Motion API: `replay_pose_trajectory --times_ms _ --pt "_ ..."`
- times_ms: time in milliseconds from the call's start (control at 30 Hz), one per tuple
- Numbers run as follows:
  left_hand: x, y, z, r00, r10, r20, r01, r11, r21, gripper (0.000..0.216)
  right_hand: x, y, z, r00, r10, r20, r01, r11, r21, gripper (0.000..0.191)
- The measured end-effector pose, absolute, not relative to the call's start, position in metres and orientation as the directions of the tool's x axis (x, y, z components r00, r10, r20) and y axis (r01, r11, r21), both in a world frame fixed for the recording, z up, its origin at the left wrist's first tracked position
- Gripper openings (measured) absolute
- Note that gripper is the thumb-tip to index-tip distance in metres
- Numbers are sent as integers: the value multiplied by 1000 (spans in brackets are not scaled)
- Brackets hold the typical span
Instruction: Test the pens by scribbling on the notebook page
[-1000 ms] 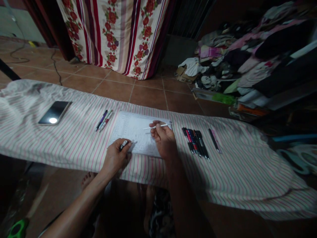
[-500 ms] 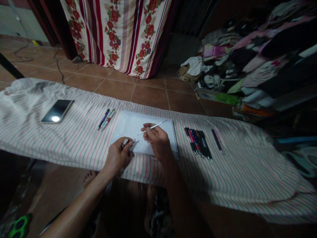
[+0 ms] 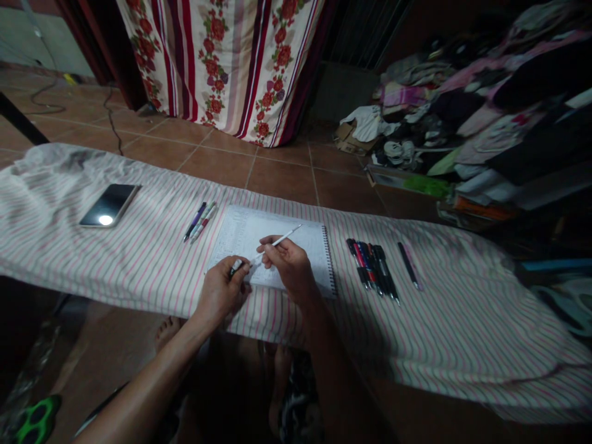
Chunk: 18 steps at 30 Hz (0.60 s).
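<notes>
A spiral notebook [image 3: 308, 237] with handwriting on its page lies under both hands. My right hand [image 3: 291, 262] pinches a thin white pen refill [image 3: 287, 236], tilted so that its narrow tip points up and right. Its lower end comes close to the fingers of my left hand [image 3: 222, 287]; whether it touches them I cannot tell. Closed at the notebook's lower left edge, my left hand grips a black-and-white pen barrel [image 3: 235, 267], mostly hidden by the fingers.
Several pens [image 3: 372, 268] lie right of the notebook, beside a black pen [image 3: 407, 265] and a pinkish strip. Left are a few more pens [image 3: 198, 222] and a phone [image 3: 110, 205]. A striped cloth [image 3: 152, 259] covers the surface. Clothes [image 3: 481, 111] are piled beyond.
My right hand has moved left and slightly down, bringing the lower end of the refill toward my left hand. The left hand keeps its grip almost in place.
</notes>
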<state>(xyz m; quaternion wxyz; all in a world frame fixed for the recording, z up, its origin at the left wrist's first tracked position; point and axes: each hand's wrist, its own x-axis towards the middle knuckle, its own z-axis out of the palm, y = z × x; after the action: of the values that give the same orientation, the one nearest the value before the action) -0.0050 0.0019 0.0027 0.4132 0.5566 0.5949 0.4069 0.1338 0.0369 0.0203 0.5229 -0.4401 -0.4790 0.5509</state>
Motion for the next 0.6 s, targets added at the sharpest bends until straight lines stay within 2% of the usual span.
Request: replay_pose_trajectory --times_ms 600 --pt "-6 1 4 -41 998 -45 348 56 936 17 132 37 23 -84 996 -5 -122 -15 -992 16"
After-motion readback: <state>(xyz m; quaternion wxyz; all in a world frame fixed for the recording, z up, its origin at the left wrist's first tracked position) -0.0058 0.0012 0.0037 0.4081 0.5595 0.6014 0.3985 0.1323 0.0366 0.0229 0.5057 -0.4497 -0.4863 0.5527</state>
